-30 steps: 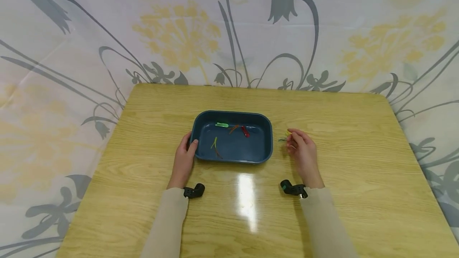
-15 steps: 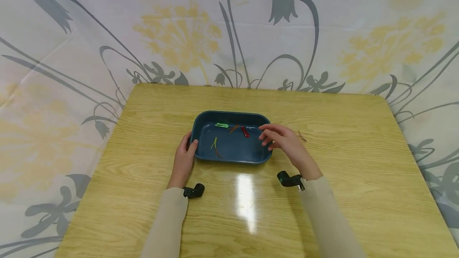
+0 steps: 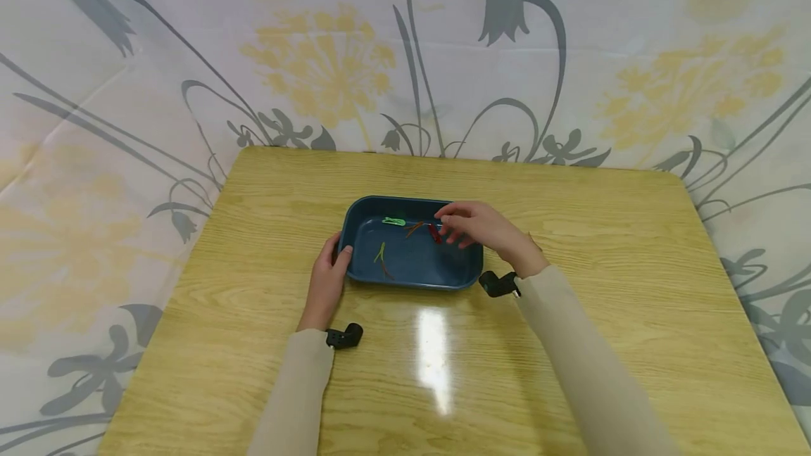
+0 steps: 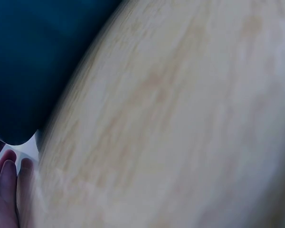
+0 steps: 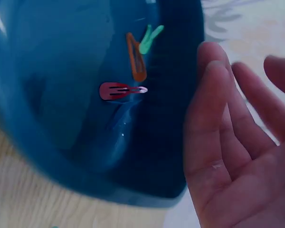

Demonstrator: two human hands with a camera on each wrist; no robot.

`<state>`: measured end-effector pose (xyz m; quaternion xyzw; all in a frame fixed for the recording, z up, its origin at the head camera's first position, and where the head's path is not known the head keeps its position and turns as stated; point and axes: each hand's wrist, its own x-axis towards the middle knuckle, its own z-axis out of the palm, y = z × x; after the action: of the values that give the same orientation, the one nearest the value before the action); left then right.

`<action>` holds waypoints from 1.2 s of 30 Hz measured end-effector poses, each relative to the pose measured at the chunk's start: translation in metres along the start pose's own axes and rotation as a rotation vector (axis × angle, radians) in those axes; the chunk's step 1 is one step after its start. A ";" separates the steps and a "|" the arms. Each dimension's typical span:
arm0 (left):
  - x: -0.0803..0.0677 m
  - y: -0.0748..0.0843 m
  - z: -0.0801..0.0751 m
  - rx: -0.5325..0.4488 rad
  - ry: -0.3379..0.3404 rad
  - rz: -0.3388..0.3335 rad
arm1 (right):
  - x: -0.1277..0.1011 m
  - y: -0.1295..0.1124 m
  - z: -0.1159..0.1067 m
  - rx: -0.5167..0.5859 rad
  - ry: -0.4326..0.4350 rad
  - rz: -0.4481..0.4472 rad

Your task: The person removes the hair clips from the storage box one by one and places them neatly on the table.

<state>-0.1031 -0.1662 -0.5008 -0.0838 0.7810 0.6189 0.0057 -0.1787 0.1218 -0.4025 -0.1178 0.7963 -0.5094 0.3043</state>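
A dark blue plastic basin (image 3: 412, 269) holds several small hair clips. They include a green clip (image 3: 394, 221), an orange clip (image 3: 415, 229), a red clip (image 3: 434, 233) and a yellow-brown clip (image 3: 381, 259). My left hand (image 3: 328, 279) grips the basin's left rim, thumb over the edge. My right hand (image 3: 478, 225) hovers above the basin's right end, fingers loosely bent, nothing seen between them. In the right wrist view the red clip (image 5: 115, 91) lies flat, with a faint dark blue shape beside it that could be a clip or reflection.
A thin reddish clip (image 3: 533, 239) lies on the wooden table (image 3: 621, 287), mostly hidden behind my right wrist. Flower-patterned cloth (image 3: 355, 55) stands behind the table. Each wrist bears a black camera, such as the right camera (image 3: 497, 283).
My right hand has moved left from the table, where it pinched a small yellow thing, to over the basin, and its fingers have loosened. The left hand keeps its hold on the rim.
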 end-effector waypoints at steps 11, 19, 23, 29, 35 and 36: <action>0.002 -0.003 0.001 0.020 0.019 -0.008 | 0.046 -0.019 0.028 -0.422 -0.360 -0.109; 0.000 -0.002 0.002 -0.006 -0.004 -0.012 | 0.068 -0.019 0.052 -0.484 -0.504 -0.009; -0.004 0.006 0.000 -0.052 -0.032 -0.028 | 0.074 -0.016 0.063 -0.478 -0.539 0.006; -0.011 0.026 -0.001 -0.047 -0.024 -0.042 | 0.082 -0.014 0.072 -0.520 -0.530 0.031; -0.005 0.017 -0.002 -0.035 -0.011 -0.039 | 0.090 -0.012 0.073 -0.523 -0.509 0.059; -0.003 0.013 -0.002 -0.029 -0.007 -0.032 | 0.091 -0.012 0.073 -0.528 -0.505 0.055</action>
<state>-0.1013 -0.1647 -0.4876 -0.0943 0.7705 0.6302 0.0174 -0.2077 0.0171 -0.4463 -0.2929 0.8029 -0.2328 0.4641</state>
